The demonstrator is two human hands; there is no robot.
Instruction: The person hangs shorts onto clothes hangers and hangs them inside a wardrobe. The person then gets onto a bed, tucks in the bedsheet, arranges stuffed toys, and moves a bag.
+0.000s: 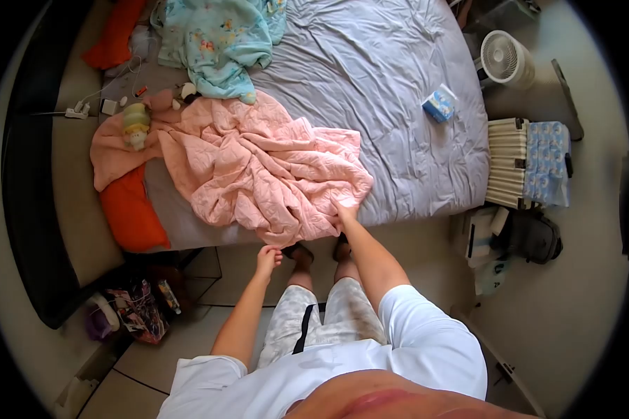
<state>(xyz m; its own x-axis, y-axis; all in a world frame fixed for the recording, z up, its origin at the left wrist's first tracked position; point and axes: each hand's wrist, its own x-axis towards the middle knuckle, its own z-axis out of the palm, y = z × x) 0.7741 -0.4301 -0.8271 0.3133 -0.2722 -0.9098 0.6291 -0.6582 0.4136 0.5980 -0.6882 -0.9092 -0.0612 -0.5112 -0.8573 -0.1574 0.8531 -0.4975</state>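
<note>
A crumpled pink quilt [258, 160] lies across the near left part of the bed, over the grey sheet [412, 167]. At its near right corner my right hand [345, 214] is closed on the quilt's edge. My left hand [269, 258] is at the quilt's lower edge, just off the bed, with its fingers curled; whether they pinch the cloth is too small to tell. A plush toy [136, 127] rests on the quilt's left end.
An orange pillow [131, 209] lies at the near left, with a teal blanket [217, 49] farther back. A blue tissue pack [439, 104] sits on the sheet. Right of the bed are a fan [503, 59], a white suitcase [507, 163] and a dark backpack [534, 237].
</note>
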